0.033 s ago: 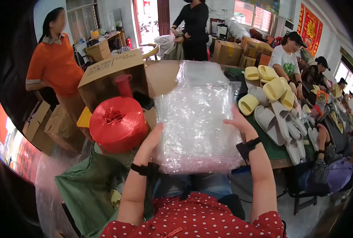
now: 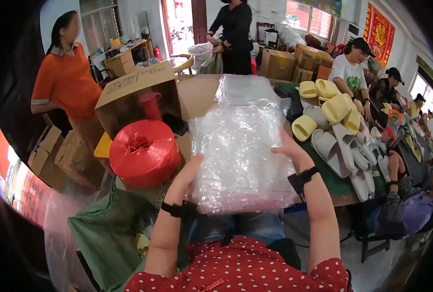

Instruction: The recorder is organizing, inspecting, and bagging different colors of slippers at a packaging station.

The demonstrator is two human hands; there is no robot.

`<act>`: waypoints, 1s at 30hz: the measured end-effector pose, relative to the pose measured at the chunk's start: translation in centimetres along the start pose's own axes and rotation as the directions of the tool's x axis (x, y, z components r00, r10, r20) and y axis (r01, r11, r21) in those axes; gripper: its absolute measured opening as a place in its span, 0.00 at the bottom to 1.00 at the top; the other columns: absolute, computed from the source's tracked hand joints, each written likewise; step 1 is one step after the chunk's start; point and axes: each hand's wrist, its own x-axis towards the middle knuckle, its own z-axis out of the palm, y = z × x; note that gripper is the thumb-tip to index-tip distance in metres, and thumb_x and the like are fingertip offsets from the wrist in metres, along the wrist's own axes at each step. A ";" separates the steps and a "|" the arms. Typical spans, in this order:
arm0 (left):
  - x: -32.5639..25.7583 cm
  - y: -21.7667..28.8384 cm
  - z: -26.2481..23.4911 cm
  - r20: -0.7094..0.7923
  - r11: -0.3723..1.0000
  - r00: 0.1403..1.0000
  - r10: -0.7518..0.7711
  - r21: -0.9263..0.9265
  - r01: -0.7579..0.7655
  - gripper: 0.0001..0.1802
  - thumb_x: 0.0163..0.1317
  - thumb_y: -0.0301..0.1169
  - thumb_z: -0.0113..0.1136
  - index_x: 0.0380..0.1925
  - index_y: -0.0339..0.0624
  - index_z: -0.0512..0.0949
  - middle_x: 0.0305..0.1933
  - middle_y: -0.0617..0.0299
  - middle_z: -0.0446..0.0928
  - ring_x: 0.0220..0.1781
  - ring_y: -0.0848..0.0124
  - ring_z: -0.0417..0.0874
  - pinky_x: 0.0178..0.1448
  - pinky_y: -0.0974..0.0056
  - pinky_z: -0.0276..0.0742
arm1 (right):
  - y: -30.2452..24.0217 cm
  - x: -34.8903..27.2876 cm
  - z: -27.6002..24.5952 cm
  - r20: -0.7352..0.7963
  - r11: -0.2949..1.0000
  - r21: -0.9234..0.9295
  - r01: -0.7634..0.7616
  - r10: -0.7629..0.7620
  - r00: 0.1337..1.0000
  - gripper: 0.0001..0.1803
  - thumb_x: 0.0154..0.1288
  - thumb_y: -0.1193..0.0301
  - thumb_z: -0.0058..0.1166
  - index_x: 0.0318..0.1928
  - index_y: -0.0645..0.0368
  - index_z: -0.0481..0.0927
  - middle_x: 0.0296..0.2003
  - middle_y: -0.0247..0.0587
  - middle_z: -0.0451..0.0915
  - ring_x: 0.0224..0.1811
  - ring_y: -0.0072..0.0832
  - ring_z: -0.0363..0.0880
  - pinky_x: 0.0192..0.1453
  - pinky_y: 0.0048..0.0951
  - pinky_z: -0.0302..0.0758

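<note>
Both hands, left hand [image 2: 189, 173] and right hand [image 2: 288, 148], grip a slippery stack of clear plastic bags [image 2: 243, 146] over the lap beside a red twine spool [image 2: 145, 153]; loose sheets could slide out.

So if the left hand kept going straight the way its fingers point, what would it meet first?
The left hand grips the edge of the stack of clear plastic bags, fingers pointing up and forward. Beyond them probably comes the open cardboard box behind the red twine spool; depth is unclear.
</note>
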 end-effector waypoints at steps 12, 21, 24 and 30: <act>-0.7 -0.5 -3.8 -0.271 0.893 0.926 0.264 0.431 -0.128 0.41 0.74 0.53 0.49 0.74 0.32 0.54 0.74 0.45 0.63 0.75 0.57 0.62 0.76 0.57 0.57 | -5.3 -3.7 -0.7 -0.048 0.886 0.296 -0.357 0.387 0.921 0.65 0.56 0.51 0.70 0.78 0.65 0.39 0.76 0.63 0.50 0.78 0.48 0.52 0.78 0.39 0.55; 0.5 0.2 0.0 -0.014 0.975 0.977 0.214 0.071 -0.212 0.38 0.72 0.44 0.56 0.73 0.32 0.55 0.70 0.49 0.67 0.70 0.62 0.67 0.71 0.60 0.65 | -7.6 -4.7 2.8 0.102 0.829 0.545 -0.129 0.087 0.991 0.54 0.58 0.60 0.71 0.75 0.66 0.51 0.70 0.51 0.64 0.69 0.36 0.67 0.72 0.35 0.63; 0.3 0.1 -1.0 -0.063 0.957 0.977 0.203 0.225 -0.184 0.41 0.68 0.38 0.62 0.73 0.32 0.53 0.69 0.48 0.68 0.67 0.62 0.71 0.69 0.61 0.68 | -2.1 -4.2 1.9 0.046 0.860 0.451 -0.238 0.244 0.969 0.62 0.53 0.55 0.74 0.77 0.65 0.46 0.74 0.58 0.56 0.76 0.42 0.58 0.76 0.38 0.59; -0.7 -1.5 -2.5 -0.052 0.928 0.972 0.231 0.311 -0.204 0.51 0.58 0.33 0.71 0.75 0.34 0.50 0.68 0.45 0.68 0.66 0.60 0.72 0.70 0.59 0.68 | -5.6 -4.8 1.7 -0.098 0.992 0.123 -0.020 0.032 0.995 0.60 0.51 0.54 0.74 0.76 0.65 0.52 0.74 0.59 0.59 0.77 0.43 0.58 0.78 0.36 0.57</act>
